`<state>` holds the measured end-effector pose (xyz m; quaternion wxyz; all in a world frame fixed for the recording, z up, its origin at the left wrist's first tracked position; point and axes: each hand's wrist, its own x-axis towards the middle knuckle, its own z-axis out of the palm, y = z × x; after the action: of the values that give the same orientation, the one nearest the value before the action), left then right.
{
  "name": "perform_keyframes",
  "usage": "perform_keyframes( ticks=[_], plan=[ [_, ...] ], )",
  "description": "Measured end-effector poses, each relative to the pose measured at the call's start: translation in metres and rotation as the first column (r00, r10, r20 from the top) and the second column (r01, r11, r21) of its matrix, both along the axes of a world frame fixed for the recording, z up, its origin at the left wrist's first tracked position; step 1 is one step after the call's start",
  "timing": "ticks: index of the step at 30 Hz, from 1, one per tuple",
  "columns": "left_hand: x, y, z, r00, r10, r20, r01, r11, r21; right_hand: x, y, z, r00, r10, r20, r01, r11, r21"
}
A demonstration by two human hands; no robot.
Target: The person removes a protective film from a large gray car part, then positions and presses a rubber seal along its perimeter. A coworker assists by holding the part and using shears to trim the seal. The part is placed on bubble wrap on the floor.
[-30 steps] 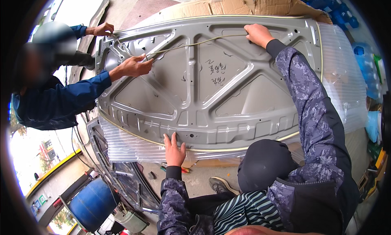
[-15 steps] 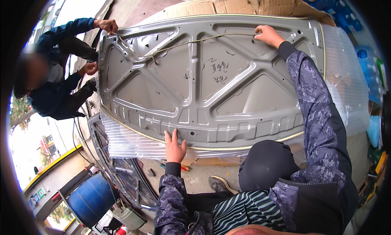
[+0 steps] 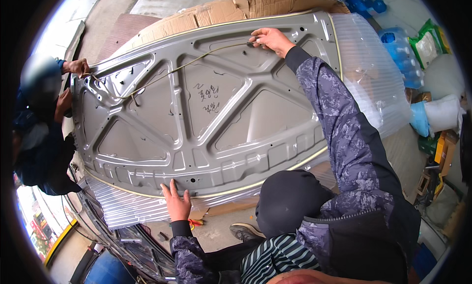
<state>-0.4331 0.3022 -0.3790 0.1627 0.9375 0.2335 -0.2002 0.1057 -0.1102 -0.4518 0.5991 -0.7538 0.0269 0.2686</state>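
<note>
A grey car hood (image 3: 255, 117) lies with its ribbed inner side up, handwriting on its middle panel. Across its far half runs a thin olive-coloured hose (image 3: 196, 60) with a short branch and a dark end piece. My right hand (image 3: 272, 40) pinches the hose near that dark end, above the hood's far right part. With fingers spread, my left hand (image 3: 178, 204) rests on the hood's near edge, holding nothing. At the left end, a co-worker's hand (image 3: 77, 67) is at the hood's far corner, near the hose's other end; another hand (image 3: 64, 101) is lower at the edge.
Clear ribbed plastic wrap (image 3: 373, 72) spreads under the hood, with cardboard (image 3: 191, 21) behind it. Blue bottles (image 3: 402, 53) stand at the right. Red-and-yellow handled tools (image 3: 195, 222) lie on the floor near my shoe (image 3: 245, 232). A blue drum (image 3: 108, 270) stands lower left.
The view has turned right, so the hood appears farther left. My left hand stays on the near edge and my right hand keeps the hose end. The co-worker's head is now nearer the hood.
</note>
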Motion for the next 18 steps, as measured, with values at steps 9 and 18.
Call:
perform_keyframes(
  ticks=[9, 18],
  plan=[
    [0.005, -0.003, 0.003, 1.0, -0.005, -0.014, 0.005, 1.0, 0.014, 0.0, -0.004, -0.005, 0.961, -0.273, 0.029, 0.271, 0.96, 0.069],
    [0.011, -0.005, 0.003, 0.998, -0.014, -0.063, 0.016, 0.999, 0.042, -0.005, -0.016, -0.028, 0.931, -0.062, 0.36, 0.167, 0.949, -0.268]
  ],
)
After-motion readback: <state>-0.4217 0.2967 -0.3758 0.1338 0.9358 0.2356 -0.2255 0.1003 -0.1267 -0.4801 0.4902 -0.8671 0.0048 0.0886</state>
